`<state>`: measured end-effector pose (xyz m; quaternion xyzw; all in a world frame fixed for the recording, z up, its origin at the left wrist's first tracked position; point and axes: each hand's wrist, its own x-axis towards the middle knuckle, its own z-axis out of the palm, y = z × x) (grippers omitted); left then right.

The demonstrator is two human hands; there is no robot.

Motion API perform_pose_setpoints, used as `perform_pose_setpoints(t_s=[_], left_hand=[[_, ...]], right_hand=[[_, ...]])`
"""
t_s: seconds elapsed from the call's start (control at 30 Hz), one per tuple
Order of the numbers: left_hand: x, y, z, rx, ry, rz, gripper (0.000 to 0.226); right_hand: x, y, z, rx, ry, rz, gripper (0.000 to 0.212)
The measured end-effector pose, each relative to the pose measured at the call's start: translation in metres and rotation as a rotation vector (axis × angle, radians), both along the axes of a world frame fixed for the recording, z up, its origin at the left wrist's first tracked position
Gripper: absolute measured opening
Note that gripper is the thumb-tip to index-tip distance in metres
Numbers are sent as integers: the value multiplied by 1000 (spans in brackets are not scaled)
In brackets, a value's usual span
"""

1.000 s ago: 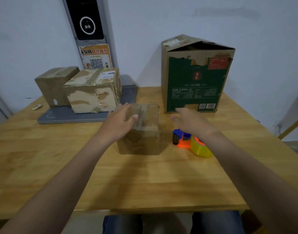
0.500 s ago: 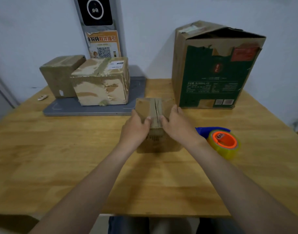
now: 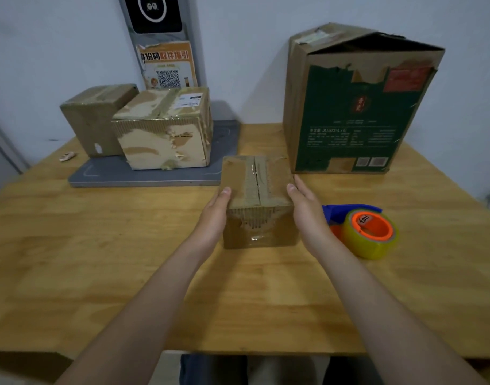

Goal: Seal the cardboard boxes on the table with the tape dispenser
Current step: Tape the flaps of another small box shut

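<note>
Wooden table [image 3: 99,259], seen from the head camera, with the cartons and tool laid out on it.

- Tall green-printed carton [image 3: 357,120]: stands upright at the far right near the wall. Its top flaps are raised and unsealed.
- Flat grey platform [image 3: 143,176]: lies at the far left and carries two boxes.
- Torn pale box [image 3: 163,140]: sits on the platform with a white label on its top.
- Darker brown box [image 3: 91,120]: touches the torn box's left side.
- Small cardboard box [image 3: 271,187]: sits mid-table, just in front of the platform's right end and near the tall carton's front left corner. Its long axis appears to run away from the person toward the wall. The split between its two top flaps follows that line, down the middle of an old tape strip.
- Tape dispenser [image 3: 368,234]: rests on the table just right of the small box. The yellow roll with its orange core lies at the near end, core facing upward. The blue end points to the far left, partly hidden behind the right hand.
- Left hand [image 3: 214,215]: lies flat against the box's left side, fingers extended and thumb tip at the top edge.
- Right hand [image 3: 307,212]: lies flat along the box's right side, fingers straight.

Neither hand curls around the box.
</note>
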<state>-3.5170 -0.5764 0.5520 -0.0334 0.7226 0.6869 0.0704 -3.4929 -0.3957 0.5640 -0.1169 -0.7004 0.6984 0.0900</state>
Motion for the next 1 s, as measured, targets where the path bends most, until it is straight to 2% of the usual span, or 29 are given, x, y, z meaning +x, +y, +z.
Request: perform_pose_setpoints(t_s=[0.1, 0.23, 0.33, 0.4, 0.5, 0.6, 0.73, 0.87, 0.93, 1.0], left_hand=[[5, -3, 2, -72, 2, -61, 67], [9, -14, 18, -324, 91, -198, 72], [3, -25, 35, -624, 313, -278, 90], [-6, -25, 48, -792, 431, -418, 95], [-20, -15, 55, -972, 583, -585, 84], [-28, -9, 43, -1095, 718, -618, 82], [-35, -19, 30, -1083, 761, -630, 89], [-38, -39, 25, -941, 794, -673, 73], [-36, -45, 21, -871, 791, -665, 64], [-34, -49, 18, -841, 794, -650, 60]], right_hand=[[4, 0, 1, 38, -6, 27, 51], [9, 13, 11, 425, 29, 155, 59], [6, 24, 25, 751, 111, 210, 65], [-2, 21, 38, 903, 193, 286, 64], [-17, 6, 47, 1167, 284, 444, 67], [-26, 2, 37, 1397, 260, 526, 79], [-27, 10, 32, 1492, 313, 566, 90], [-32, 25, 23, 1511, 409, 614, 94], [-35, 31, 14, 1454, 501, 613, 89], [-36, 38, 5, 1329, 618, 587, 74]])
